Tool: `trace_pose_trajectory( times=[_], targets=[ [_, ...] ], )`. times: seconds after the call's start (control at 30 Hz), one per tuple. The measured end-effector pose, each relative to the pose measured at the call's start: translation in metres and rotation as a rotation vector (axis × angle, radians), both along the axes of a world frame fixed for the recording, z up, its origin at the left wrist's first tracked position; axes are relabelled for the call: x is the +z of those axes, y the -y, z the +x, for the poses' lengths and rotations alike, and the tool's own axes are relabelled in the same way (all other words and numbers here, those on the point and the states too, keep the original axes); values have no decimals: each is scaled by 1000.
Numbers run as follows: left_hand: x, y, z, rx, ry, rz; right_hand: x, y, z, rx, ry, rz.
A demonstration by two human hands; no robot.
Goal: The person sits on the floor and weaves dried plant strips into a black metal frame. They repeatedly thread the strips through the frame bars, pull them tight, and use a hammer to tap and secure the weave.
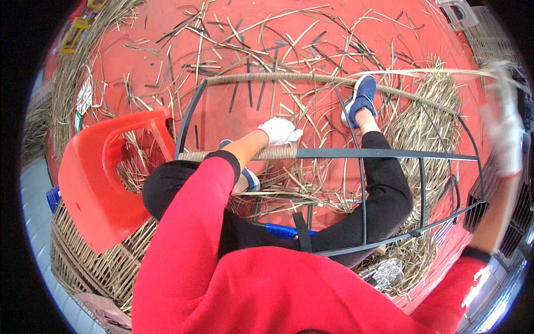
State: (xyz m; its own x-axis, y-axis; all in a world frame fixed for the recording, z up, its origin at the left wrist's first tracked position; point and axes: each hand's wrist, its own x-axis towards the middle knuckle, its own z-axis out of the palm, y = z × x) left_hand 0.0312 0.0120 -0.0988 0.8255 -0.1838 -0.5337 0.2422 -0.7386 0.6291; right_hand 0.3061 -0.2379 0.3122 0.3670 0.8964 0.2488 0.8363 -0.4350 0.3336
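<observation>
A dark metal frame [334, 152] lies across my legs, part of its straight bar wound with tan woven strip [239, 156]. My left hand [281, 132], in a white glove, is closed at the bar where the winding ends; its fingertips are partly hidden. Out at the far right is my right hand [505, 122], also gloved and smeared by motion. A long pale strip [423, 71] runs from near the frame's far curved rail [278, 77] to this hand, which appears closed on it. That far rail is mostly wound in tan too.
A red plastic stool [100, 183] lies tipped at my left. Tan strip bundles [425, 128] are heaped at the right, with loose offcuts scattered over the red floor [167, 33]. A blue-handled tool [283, 230] is by my lap. My shoe [362, 97] is beside the far rail.
</observation>
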Motion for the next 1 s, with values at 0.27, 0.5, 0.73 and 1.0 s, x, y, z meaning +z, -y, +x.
trace_pose_trajectory(
  times=[0.27, 0.5, 0.73, 1.0],
  targets=[
    [-43, 7, 13, -223, -156, 82, -324, -22, -225, -371, -1582, -315],
    [-46, 10, 16, -420, -243, 151, -432, -56, -292, -369, -1946, 864],
    [17, -9, 8, -123, -99, 126, -389, -25, -292, -520, -1738, 498],
    [124, 19, -37, -555, 347, 449, -196, -7, -292, -699, -2108, 408]
  ],
)
